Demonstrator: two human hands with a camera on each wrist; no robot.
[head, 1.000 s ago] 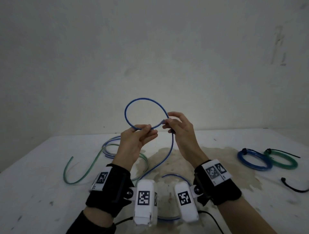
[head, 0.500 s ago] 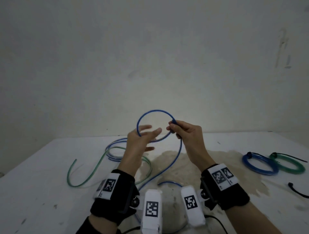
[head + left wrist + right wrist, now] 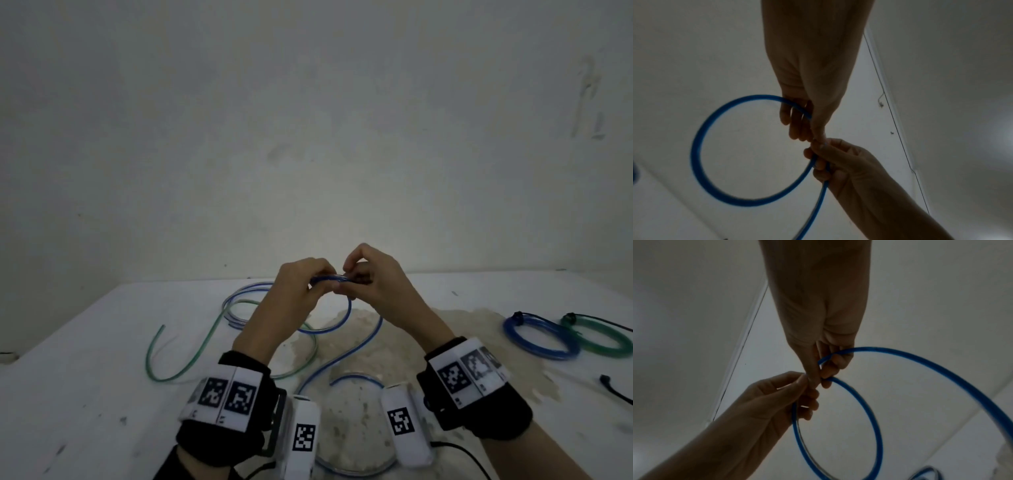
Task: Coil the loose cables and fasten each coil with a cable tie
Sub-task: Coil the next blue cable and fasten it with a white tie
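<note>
A blue cable [image 3: 346,315] is held above the white table [image 3: 85,377] by both hands. My left hand [image 3: 301,284] grips the cable's loop [image 3: 701,162] with curled fingers. My right hand [image 3: 363,277] pinches the same blue cable [image 3: 875,426] where the loop crosses, fingertips against the left hand's. The rest of the cable trails down to the table and curves back between my wrists. A loose green cable [image 3: 178,370] and a pale blue one [image 3: 236,301] lie at the left.
Two tied coils lie at the right: a blue coil [image 3: 537,339] and a green coil [image 3: 603,339]. A black cable tie [image 3: 616,390] lies near the right edge. A brownish stain [image 3: 394,342] marks the table's middle. A wall stands close behind.
The loop stood upright between the hands; now it is tipped flat and lowered, and the hands have come together on it. The left hand went from open fingers to gripping.
</note>
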